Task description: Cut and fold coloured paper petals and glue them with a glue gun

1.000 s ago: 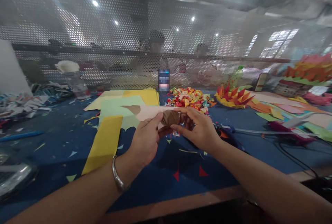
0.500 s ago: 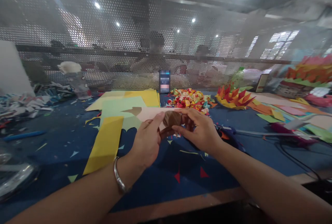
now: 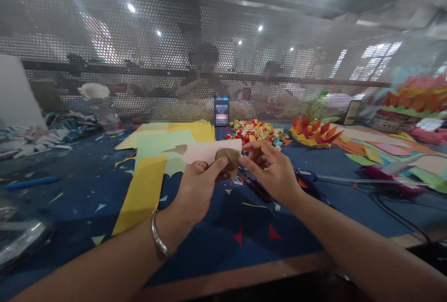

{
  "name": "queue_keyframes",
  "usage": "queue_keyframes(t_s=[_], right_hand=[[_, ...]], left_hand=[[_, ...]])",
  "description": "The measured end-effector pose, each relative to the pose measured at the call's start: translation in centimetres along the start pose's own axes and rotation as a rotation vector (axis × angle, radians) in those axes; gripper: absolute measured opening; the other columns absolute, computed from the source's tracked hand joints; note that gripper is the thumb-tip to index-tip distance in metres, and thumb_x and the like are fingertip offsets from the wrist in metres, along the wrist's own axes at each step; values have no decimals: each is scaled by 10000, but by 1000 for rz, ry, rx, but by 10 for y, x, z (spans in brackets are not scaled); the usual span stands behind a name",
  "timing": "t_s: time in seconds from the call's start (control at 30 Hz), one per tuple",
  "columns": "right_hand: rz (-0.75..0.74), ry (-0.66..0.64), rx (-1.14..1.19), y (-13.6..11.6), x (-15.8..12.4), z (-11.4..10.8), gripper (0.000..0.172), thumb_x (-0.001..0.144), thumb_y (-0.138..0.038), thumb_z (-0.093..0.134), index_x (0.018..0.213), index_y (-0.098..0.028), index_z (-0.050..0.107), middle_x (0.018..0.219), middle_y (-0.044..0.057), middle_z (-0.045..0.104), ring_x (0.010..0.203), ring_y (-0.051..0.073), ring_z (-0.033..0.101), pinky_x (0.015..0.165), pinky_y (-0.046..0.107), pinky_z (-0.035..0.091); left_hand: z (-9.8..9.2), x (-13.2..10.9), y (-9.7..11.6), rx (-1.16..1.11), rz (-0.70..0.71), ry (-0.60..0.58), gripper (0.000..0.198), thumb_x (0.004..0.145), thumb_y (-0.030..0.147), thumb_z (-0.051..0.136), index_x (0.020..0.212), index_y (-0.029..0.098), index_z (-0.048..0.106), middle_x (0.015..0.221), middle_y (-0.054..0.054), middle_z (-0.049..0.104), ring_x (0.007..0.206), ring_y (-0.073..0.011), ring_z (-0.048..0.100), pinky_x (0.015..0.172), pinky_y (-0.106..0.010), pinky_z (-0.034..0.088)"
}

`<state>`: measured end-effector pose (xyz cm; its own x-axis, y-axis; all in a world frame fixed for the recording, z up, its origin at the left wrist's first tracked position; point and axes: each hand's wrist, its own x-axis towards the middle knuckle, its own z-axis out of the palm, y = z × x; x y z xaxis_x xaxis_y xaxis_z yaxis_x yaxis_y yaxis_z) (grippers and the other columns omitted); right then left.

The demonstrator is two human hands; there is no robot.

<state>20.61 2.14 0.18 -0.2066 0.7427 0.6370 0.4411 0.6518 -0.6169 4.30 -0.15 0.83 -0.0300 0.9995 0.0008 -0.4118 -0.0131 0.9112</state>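
My left hand (image 3: 195, 190) pinches a small brown folded paper piece (image 3: 228, 158) between thumb and fingers, held above the dark blue table (image 3: 87, 185). My right hand (image 3: 270, 171) is right beside it, fingers loosely spread, its fingertips at the piece's right edge. A silver bangle sits on my left wrist. Behind the piece lies a pale pink sheet (image 3: 207, 150), on top of green and yellow paper sheets (image 3: 157, 146).
A heap of small coloured folded pieces (image 3: 254, 132) and a spiky red-orange paper model (image 3: 314, 132) lie further back. Coloured sheets and cables cover the right side. A perforated screen (image 3: 139, 59) with people behind it closes the far edge. Paper scraps litter the left.
My right hand has loosened its hold and its fingers have opened, leaving the brown piece in my left hand. The piece has been lifted slightly.
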Motion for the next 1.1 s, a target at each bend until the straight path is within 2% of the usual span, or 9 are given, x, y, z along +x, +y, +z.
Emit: queue_keyframes(t_s=[0.2, 0.43, 0.57, 0.67, 0.77, 0.83, 1.0, 1.1], right_hand=[[-183, -116, -161, -2, 1, 0, 379, 812, -366, 685, 1158, -251, 580, 981, 53, 581, 725, 150, 559, 639, 299, 510], [-163, -127, -178, -3, 0, -1, 382, 809, -368, 687, 1151, -231, 587, 961, 55, 594, 706, 152, 571, 660, 313, 510], [-14, -86, -57, -5, 0, -1, 363, 821, -430, 657, 1108, -214, 601, 875, 37, 608, 645, 133, 554, 589, 267, 476], [122, -134, 141, -4, 1, 1, 291, 844, -460, 616, 969, -197, 619, 756, 9, 606, 619, 125, 547, 548, 239, 438], [251, -217, 375, -4, 3, 1, 280, 860, -468, 587, 875, -189, 604, 623, -37, 539, 488, 86, 461, 463, 213, 368], [302, -210, 503, -4, 4, 2, 272, 841, -452, 618, 862, -181, 602, 588, -53, 511, 453, 71, 415, 437, 205, 334], [401, -143, 647, -3, 4, 1, 239, 764, -379, 720, 810, -163, 630, 615, -43, 568, 457, 60, 440, 428, 195, 348], [454, -149, 678, -3, 3, 0, 248, 737, -372, 746, 715, -162, 617, 558, -48, 549, 444, 61, 451, 415, 191, 348]], left_hand=[[-2, 3, -6, 9, 24, -26, 68, 707, 183, 731, 685, 127, 697, 554, -27, 662, 518, -113, 614, 464, -194, 452], [-3, 4, -7, 55, 58, -28, 134, 709, 179, 726, 598, 132, 667, 469, 10, 596, 491, -111, 601, 537, -211, 501], [-5, 6, -5, 98, 157, 18, 127, 690, 230, 744, 641, 122, 698, 610, -36, 686, 582, -135, 647, 616, -236, 527], [-5, 3, 0, 80, 188, -14, 120, 708, 256, 725, 686, 138, 722, 656, -44, 706, 619, -137, 653, 629, -235, 524], [-4, -2, 2, 132, 146, -38, 195, 703, 268, 721, 546, 168, 664, 483, -6, 609, 521, -122, 590, 495, -210, 453], [-4, -4, 1, 189, 112, -59, 298, 698, 280, 720, 452, 184, 582, 389, 24, 504, 430, -96, 495, 413, -201, 368], [-6, -4, -2, 343, 102, -83, 451, 712, 345, 705, 396, 192, 422, 374, 61, 367, 367, -49, 296, 357, -199, 212], [-9, -5, 4, 535, 116, -84, 504, 718, 390, 693, 385, 198, 367, 369, 69, 294, 359, -45, 216, 342, -211, 128]])
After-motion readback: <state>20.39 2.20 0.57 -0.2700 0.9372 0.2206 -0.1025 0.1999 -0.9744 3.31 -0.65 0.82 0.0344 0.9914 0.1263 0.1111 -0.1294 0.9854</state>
